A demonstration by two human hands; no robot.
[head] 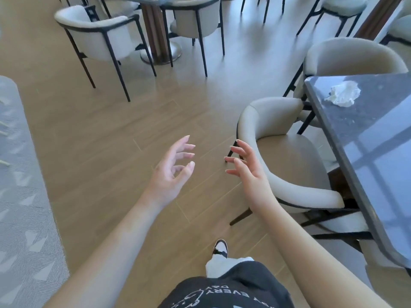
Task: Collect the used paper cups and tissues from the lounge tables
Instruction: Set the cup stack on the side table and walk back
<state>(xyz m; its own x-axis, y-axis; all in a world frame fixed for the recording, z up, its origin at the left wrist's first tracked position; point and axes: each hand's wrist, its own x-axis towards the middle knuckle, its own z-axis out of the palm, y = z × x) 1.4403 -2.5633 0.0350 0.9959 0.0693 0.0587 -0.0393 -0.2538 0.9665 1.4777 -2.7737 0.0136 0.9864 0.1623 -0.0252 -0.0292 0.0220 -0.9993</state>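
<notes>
Left hand [172, 167]: raised over the wood floor [106, 130], fingers spread and loosely bent, holding nothing.
Right hand [245, 167]: likewise spread, empty, palm facing the left.
Chair [287, 165]: cream, tucked beside the table.
Tissue [343, 93]: crumpled, white, on the dark table [378, 138] near its far corner.

Both hands, left [172, 174] and right [249, 172], hang empty mid-frame over the floor [111, 134], fingers [189, 146] loose; crumpled tissue [343, 93] sits upper right on the worktop [367, 134].
</notes>
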